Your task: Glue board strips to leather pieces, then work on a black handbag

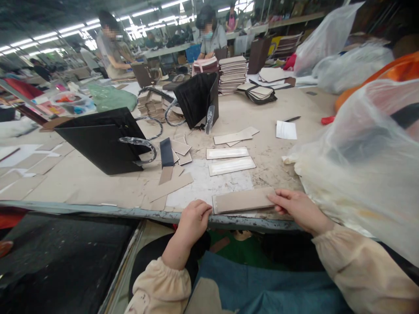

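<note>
A flat beige rectangular strip (244,200) lies along the table's front edge, seemingly over another piece whose edge shows at its left end. My right hand (299,208) pinches the strip's right end between thumb and fingers. At the left end, my left hand (196,218) is closed, its thumb and forefinger pinched at the near corner. Just beyond lie two dark-edged strips, a nearer one (231,166) and a farther one (227,152), each with a whitish band along its middle. Behind them, a plain pale strip (233,138) lies across another.
Two black handbags, one at left (101,141) and one farther back (198,100), stand with wrapped handles. Loose offcuts (180,150) lie between. A plastic bag (356,161) bulges over the right side. Stacked panels (232,74) and co-workers (113,48) are at the back.
</note>
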`<state>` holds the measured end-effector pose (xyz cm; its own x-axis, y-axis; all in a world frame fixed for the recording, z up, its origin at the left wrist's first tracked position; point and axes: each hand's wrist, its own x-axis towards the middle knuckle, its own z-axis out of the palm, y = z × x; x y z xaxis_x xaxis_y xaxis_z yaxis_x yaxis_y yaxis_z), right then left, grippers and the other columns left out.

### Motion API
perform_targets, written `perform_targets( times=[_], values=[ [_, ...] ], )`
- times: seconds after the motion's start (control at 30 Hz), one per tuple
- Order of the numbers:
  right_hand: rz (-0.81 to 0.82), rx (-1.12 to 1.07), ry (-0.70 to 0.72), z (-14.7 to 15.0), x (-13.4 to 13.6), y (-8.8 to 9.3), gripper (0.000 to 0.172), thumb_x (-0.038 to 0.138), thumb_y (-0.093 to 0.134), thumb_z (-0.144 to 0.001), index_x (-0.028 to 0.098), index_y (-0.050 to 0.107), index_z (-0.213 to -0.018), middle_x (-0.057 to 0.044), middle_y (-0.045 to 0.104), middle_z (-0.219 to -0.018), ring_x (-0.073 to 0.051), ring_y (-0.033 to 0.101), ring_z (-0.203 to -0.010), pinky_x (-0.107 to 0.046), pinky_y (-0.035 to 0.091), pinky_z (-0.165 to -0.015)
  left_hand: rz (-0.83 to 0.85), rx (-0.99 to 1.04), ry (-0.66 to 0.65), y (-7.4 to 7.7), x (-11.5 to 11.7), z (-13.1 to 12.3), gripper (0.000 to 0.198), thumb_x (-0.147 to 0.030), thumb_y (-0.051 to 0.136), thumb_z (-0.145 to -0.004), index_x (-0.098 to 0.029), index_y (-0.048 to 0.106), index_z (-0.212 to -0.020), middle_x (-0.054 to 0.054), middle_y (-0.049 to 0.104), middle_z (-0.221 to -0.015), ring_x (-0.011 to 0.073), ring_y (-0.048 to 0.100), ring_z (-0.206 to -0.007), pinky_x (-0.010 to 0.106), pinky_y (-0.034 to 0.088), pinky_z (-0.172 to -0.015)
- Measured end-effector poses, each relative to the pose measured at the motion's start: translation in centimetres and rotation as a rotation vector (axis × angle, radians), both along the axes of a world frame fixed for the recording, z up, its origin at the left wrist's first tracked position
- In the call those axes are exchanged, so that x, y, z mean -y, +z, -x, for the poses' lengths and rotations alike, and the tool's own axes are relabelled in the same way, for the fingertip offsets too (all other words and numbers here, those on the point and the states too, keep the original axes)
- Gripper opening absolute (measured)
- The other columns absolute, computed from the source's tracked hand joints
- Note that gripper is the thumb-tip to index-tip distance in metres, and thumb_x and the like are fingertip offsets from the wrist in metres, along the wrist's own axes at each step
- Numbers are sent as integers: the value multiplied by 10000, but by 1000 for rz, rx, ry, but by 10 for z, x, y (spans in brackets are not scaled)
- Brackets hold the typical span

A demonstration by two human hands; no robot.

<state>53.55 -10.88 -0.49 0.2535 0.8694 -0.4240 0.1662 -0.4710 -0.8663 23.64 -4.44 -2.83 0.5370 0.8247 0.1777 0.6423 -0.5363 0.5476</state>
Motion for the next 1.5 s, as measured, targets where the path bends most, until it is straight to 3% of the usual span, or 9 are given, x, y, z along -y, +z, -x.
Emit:
perform_targets(
  times=[0.27,0.83,1.5],
  values=[
    [3,78,37,0,-9,-10,340,504,636,-710,170,582,-669,20,568,-518,-93,523,-474,-201,433,-470,10,-2,-9,0,1,0,170,-185,499,-855,-198,668,-845,50,627,-833,158,588,-807,274,467,-751],
    [76,166,-7,10,-15,2,227,409,653,-686,194,600,-633,17,578,-474,-106,537,-438,-198,436,-418,-17,-20,-21,-1,1,-2,165,-207,522,-849,-209,687,-852,54,645,-860,157,598,-809,277,482,-751],
    [111,170,-20,8,-15,-3,196,386,649,-699,192,621,-681,7,604,-503,-115,561,-465,-200,441,-440,-9,-25,-28,-2,-1,-3,159,-194,512,-857,-198,670,-870,43,640,-867,152,597,-816,268,475,-757]
  ],
)
